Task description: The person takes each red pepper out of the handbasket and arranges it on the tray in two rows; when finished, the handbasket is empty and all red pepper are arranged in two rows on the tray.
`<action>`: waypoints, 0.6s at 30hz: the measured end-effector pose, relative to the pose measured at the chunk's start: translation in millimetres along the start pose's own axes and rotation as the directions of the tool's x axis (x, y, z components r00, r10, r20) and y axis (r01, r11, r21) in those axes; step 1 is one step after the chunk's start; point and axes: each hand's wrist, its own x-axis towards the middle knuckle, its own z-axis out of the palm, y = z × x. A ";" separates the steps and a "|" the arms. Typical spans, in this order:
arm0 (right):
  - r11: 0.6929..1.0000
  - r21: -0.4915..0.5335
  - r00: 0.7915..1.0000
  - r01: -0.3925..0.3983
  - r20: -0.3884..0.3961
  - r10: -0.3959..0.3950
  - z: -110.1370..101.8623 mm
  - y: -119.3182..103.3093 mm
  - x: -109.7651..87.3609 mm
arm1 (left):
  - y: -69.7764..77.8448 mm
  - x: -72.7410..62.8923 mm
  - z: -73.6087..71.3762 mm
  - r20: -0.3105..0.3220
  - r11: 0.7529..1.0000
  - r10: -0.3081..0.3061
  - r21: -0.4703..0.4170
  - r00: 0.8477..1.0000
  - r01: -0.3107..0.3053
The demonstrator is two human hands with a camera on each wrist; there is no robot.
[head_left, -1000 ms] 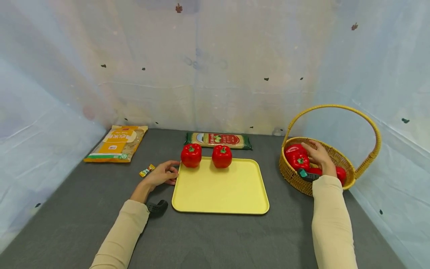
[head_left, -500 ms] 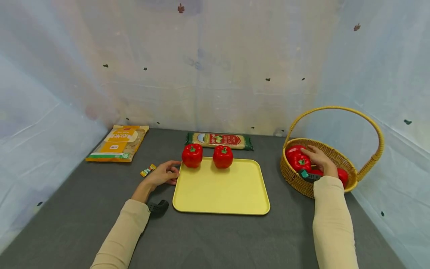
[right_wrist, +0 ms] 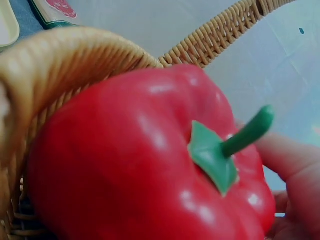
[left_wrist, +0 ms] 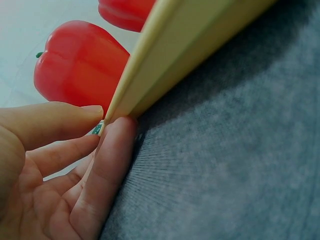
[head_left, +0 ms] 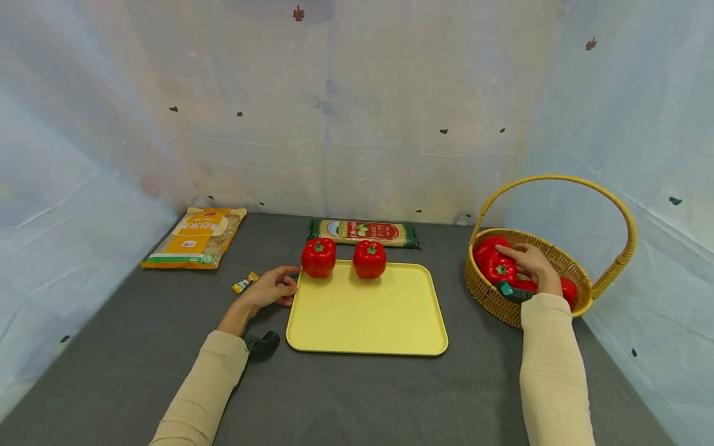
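Note:
My left hand point(head_left: 273, 287) pinches the left rim of a yellow tray point(head_left: 368, 316), with the thumb above the edge and a finger under it in the left wrist view. Two red bell peppers, a left one point(head_left: 318, 257) and a right one point(head_left: 369, 259), stand along the tray's far side. Inside the wicker basket point(head_left: 491, 305) at the right, my right hand point(head_left: 532, 263) grips a rear red bell pepper point(head_left: 487, 246) with curled fingers. A front bell pepper point(right_wrist: 145, 155) with a green stem fills the right wrist view and partly hides that hand.
The basket's tall arched handle point(head_left: 627, 229) rises at the right. More red peppers point(head_left: 569, 291) lie under the right wrist. A green-ended pasta packet point(head_left: 362, 233) lies behind the tray. At the left are a yellow grain bag point(head_left: 195, 238) and a small yellow wrapper point(head_left: 245, 282).
The right hand's fingers have drawn in around the rear pepper in the basket, which has tilted slightly. My left hand and the tray have kept their places.

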 end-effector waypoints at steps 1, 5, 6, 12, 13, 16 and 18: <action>1.000 -0.010 1.000 0.006 -0.016 -0.006 0.3 -0.2 -0.2 | 0.0 -0.1 0.2 0.000 1.000 0.000 -0.002 1.000 0.000; 0.999 -0.016 0.997 0.029 -0.077 -0.030 2.2 -1.3 -1.6 | -0.2 -0.4 -0.1 0.003 1.000 0.008 -0.008 1.000 -0.008; 0.999 -0.007 0.996 0.038 -0.086 -0.039 2.5 -1.6 -1.8 | -0.6 -0.4 -0.6 0.009 1.000 0.019 -0.006 1.000 -0.019; 0.992 0.046 0.984 0.121 -0.133 -0.114 3.8 -1.5 -2.2 | -3.5 0.4 -1.7 0.026 0.998 0.061 -0.010 0.998 -0.061; 0.989 0.055 0.982 0.137 -0.141 -0.128 3.6 -1.5 -2.4 | -3.4 0.3 -1.6 0.025 0.998 0.057 -0.012 0.998 -0.056; 0.982 0.073 0.974 0.173 -0.159 -0.160 2.1 -2.8 -4.8 | -2.8 -0.3 -1.3 0.015 0.999 0.032 -0.017 0.999 -0.031; 0.977 0.083 0.970 0.196 -0.165 -0.180 0.7 -5.1 -7.8 | -2.4 -0.7 -1.2 0.008 1.000 0.018 -0.017 1.000 -0.018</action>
